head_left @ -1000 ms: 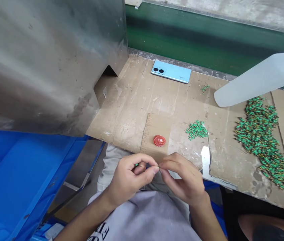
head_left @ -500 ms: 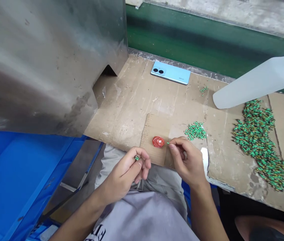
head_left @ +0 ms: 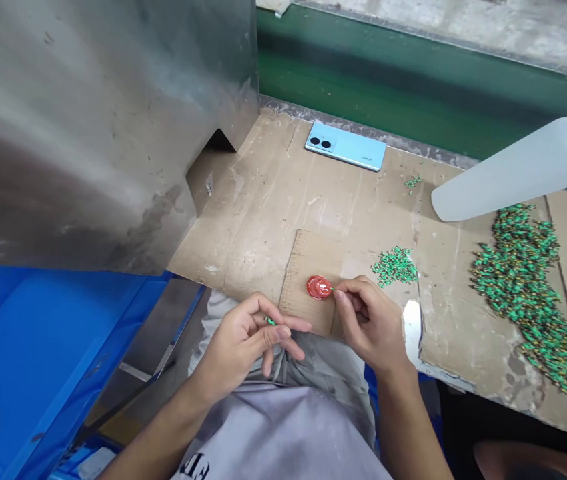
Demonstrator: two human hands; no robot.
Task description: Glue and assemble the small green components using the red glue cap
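R hand (head_left: 371, 327) pinches a tiny green part (head_left: 334, 289) btw thumb & index tip, other fingers curled under, its thin end right by the red cap (head_left: 319, 287); touching or just short, can't tell from here. A tight tip-to-tip grip w/ the wrist low & steady suits a part this small. L hand (head_left: 243, 350) sits over the lap, fingers loosely spread, a green bit (head_left: 270, 321) by the thumb; gripped or not, can't tell. Red cap is round, shallow, glossy, on a rough cardboard scrap (head_left: 299, 293) atop the bench's worn cardboard cover (head_left: 258, 240). Small heap of green parts (head_left: 394, 266) lies just right of it, much bigger drift of them (head_left: 521, 297) further right, yellowish bits showing. Pale blue phone (head_left: 345, 146) at back, translucent plastic jug (head_left: 513, 170) slanting overhead, blue crate (head_left: 38, 360) at L.
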